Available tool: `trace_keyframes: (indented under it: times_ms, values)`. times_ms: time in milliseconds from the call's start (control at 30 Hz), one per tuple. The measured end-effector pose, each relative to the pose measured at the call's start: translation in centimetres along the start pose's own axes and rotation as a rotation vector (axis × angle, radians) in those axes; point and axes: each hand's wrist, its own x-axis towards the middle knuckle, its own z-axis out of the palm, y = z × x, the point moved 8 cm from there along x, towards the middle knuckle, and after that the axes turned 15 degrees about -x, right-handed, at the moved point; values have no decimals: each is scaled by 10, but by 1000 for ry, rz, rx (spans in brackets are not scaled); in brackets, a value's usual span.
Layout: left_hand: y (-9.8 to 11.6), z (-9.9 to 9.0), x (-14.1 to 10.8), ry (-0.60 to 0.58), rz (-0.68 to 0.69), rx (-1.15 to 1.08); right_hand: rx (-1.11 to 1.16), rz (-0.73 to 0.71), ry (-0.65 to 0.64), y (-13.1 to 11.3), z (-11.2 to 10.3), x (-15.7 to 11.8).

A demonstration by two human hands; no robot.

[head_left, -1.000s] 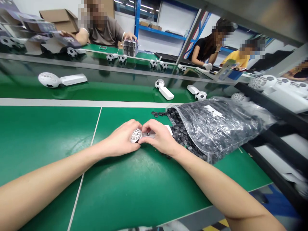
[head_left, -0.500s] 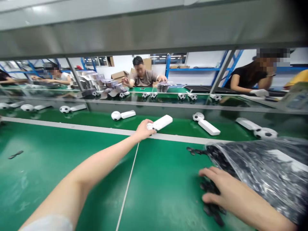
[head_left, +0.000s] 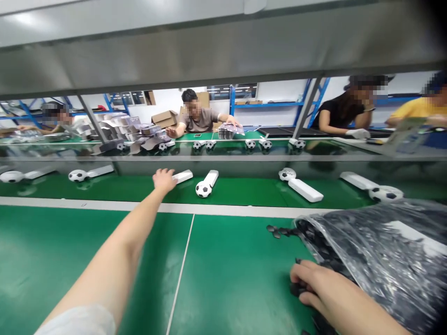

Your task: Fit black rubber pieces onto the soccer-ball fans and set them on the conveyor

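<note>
My left hand (head_left: 165,180) is closed over the ball end of a white-handled item (head_left: 183,176) on the green belt (head_left: 244,193). To its right lies a football-headed item (head_left: 204,188) with a white handle, touched by no hand. My right hand (head_left: 314,281) is at the lower right, fingers curled over small black pieces (head_left: 297,289) beside a clear plastic bag (head_left: 380,246). The bag's mouth shows more black pieces, and a few (head_left: 277,231) lie in front of it.
More football-headed items (head_left: 305,190) lie along the belt on both sides. A metal shelf (head_left: 209,51) hangs overhead, with slanted posts (head_left: 307,109). Across the line, several people work near a pile of folded cartons (head_left: 129,130).
My left hand has let go of one football-headed item, now lying on the belt, and moved left onto another. My right hand's fingers have curled closer together over the black pieces. The view has shifted.
</note>
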Motion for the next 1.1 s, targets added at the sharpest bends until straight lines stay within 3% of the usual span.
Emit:
trace_keyframes:
  times_ms: [133,267,400,533,633,700,800,967,1100]
  values:
    - [-23,-2,-2,-138,-21,161,-76,13,75,-4,-10,2]
    - [-10,-2,-30,-252,20,256,-74,-12,146,-8,-20,2]
    - [23,-5,-81,-404,137,271,1,-54,209,-14,-29,-1]
    - [72,1,-142,-596,380,179,53,-88,244,-16,-29,-1]
    - [114,7,-178,-614,619,96,23,-108,224,-16,-24,-1]
    - [133,17,-197,-656,694,8,-32,-103,212,-15,-21,-2]
    - [148,36,-217,-730,650,-110,-133,-100,198,-15,-20,-4]
    - [159,46,-235,-616,566,-61,-210,-86,201,-13,-22,-7]
    - [165,51,-243,-634,496,-76,-92,-89,295,-13,-32,-6]
